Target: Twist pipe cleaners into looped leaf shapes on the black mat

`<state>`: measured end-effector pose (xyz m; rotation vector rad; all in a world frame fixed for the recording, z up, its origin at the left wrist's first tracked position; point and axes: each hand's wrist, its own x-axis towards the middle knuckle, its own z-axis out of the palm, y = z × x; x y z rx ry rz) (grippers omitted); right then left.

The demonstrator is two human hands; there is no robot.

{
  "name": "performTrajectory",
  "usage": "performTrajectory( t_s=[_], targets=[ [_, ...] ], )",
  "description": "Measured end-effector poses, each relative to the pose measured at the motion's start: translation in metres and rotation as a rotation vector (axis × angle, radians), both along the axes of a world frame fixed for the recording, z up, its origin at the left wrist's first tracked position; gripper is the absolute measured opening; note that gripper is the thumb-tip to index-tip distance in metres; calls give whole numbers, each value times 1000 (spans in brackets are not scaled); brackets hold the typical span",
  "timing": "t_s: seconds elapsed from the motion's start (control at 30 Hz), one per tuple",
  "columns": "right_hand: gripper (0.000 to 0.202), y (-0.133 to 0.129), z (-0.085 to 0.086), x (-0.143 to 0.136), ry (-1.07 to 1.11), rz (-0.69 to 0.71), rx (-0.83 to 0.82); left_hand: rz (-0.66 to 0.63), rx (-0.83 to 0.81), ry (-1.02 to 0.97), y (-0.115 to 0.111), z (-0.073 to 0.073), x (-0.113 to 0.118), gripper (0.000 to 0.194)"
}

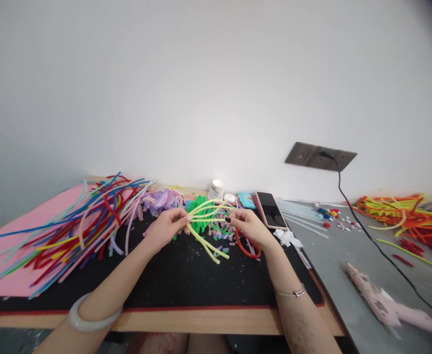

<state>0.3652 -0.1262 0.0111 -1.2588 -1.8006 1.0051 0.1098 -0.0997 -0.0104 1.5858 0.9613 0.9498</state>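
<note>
My forearms (123, 278), left fingers (181, 220) pinching yellow stems (200, 236), right fingers (241, 215) narrow at the far strands: a slack left pinch could splay them.

A plain, pale wall (201, 98) with a dark socket panel (307, 155) rises behind a wood-edged counter (201, 319); soft light brightens its middle.

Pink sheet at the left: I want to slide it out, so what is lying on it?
A loose pile of fuzzy stems, red, blue, yellow and other colours, lies across the pink sheet. The sheet's right-hand part, and anything else under the pile, is hidden.
</note>
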Motion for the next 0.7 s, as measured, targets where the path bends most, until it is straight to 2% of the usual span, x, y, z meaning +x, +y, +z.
performTrajectory(
  t_s=[0.13,0.27,0.3,0.37,0.43,0.5,0.6,0.7],
  targets=[
    [24,5,-2,10,-5,-130,58,96,1,-22,0,-3,2,30],
    [15,2,0,2,-127,-392,275,156,4,-39,3,-8,3,29],
    [13,-1,1,-5,-168,-416,319,159,15,-33,3,-8,4,28],
    [12,-8,1,-25,-235,-309,365,148,44,-7,1,-9,7,26],
    [8,-15,-2,-47,-335,-86,394,111,73,18,-1,-10,10,24],
    [8,-19,-7,-65,-415,30,406,63,101,33,-4,-11,14,21],
    [9,-19,-15,-76,-486,77,417,26,139,60,-7,-11,16,18],
    [14,-16,-18,-69,-508,101,389,27,151,86,-8,-11,16,17]
  ],
)
